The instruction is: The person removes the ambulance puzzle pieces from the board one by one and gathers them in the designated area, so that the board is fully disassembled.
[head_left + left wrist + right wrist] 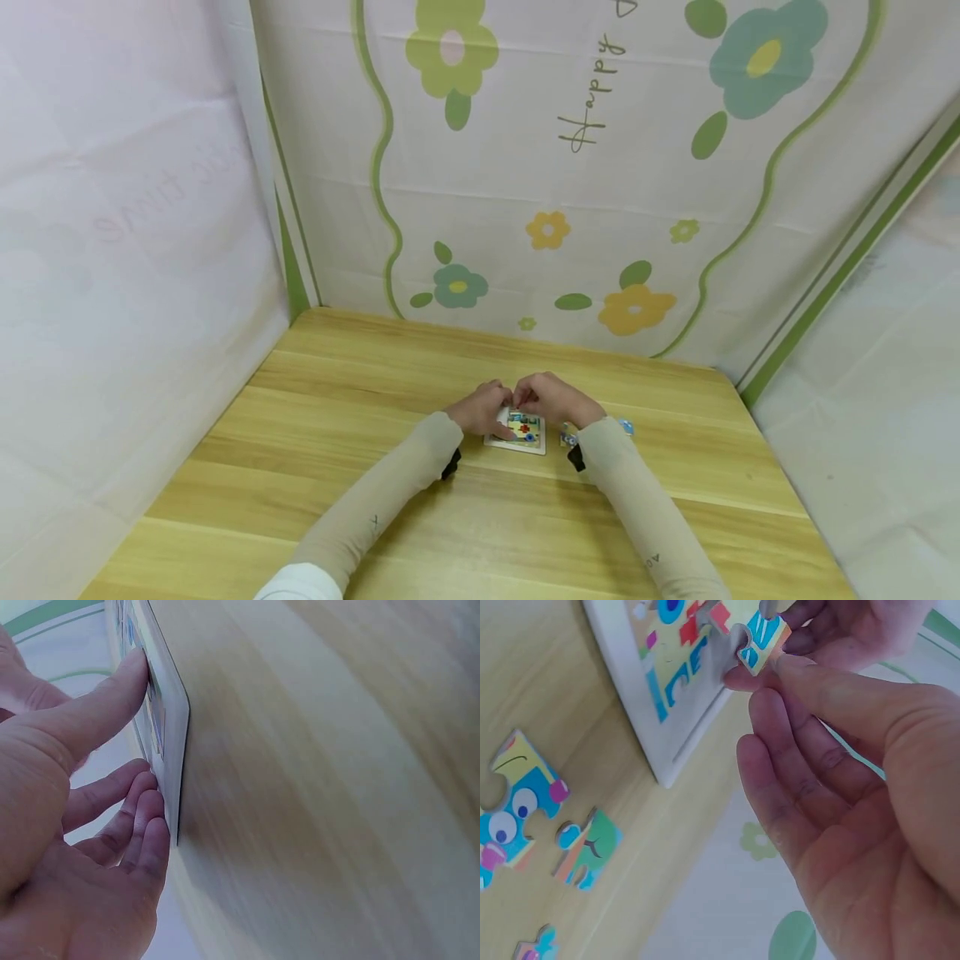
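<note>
A jigsaw board with a white rim point(517, 447) lies on the table, its middle partly filled with colourful pieces. My left hand point(483, 408) rests at its left side. In the left wrist view the thumb point(124, 686) presses on the board's face, while the other fingers touch its edge point(176, 742). Over the board's far part, my right hand point(553, 398) pinches a jigsaw piece point(757, 641) with yellow, blue and orange print between thumb and fingertips. The right wrist view shows this piece tilted close to the board, with left-hand fingers point(855, 634) just behind it.
Several loose jigsaw pieces lie right of the board, including joined-looking ones with printed eyes point(525, 799), a green-and-blue one point(592, 847) and a small one point(540, 945). The wooden table point(300, 417) is bordered by a flowered cloth point(510, 167) behind and cloth sides.
</note>
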The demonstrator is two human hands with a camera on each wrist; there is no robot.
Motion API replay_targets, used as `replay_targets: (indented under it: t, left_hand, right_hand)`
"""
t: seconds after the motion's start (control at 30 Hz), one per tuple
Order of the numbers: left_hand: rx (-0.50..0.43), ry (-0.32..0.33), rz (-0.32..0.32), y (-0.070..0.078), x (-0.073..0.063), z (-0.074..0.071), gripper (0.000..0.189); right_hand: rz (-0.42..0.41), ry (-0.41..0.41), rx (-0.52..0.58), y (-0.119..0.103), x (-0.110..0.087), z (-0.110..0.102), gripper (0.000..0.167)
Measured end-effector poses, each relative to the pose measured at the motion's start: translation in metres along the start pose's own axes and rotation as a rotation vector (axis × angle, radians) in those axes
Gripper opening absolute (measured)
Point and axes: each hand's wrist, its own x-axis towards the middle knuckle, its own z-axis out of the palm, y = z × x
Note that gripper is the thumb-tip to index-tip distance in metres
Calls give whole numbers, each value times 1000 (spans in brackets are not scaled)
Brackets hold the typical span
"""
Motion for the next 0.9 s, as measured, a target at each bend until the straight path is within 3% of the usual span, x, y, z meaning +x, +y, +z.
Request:
replay_targets:
  t: [0.33,0.53,0.9]
  left_hand:
    - [-3,-11,-13,0,-2,-2,53]
    - [-1,-5,-20,1,-3,0,62]
    - [5,-6,-33,4,-4,-1,64]
  right_hand:
    - [-25,3,39,-5,-4,-2,8]
    - [-21,20,33,-5,-12,-8,8]
    - [21,87,45,23,-47,-22,5]
